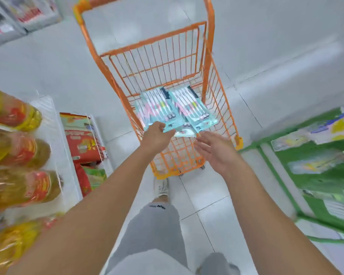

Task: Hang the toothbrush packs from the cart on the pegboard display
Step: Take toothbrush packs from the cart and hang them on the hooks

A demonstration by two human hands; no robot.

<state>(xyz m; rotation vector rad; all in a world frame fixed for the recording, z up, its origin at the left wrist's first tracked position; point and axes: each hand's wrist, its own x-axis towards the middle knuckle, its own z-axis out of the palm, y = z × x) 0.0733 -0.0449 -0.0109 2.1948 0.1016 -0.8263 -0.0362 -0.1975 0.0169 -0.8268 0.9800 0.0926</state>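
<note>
- Left hand pinches the near edge of the teal plastic toothbrush packs in the orange wire cart, frame centre
- Right hand spread wide, empty, just below the right pack
- Packs' long axes run away from the hands

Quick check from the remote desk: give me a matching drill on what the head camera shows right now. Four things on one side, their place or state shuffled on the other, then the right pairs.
Things
1. left hand
2. right hand
3. cart
4. oil bottles

Place or state
A. orange wire, toothbrush packs lying in it
B. lying on the white shelf at the left
C. open, fingers spread, just short of the packs
D. gripping the near edge of the left toothbrush pack

Pairs: 1-D, 2-C, 3-A, 4-B
</note>
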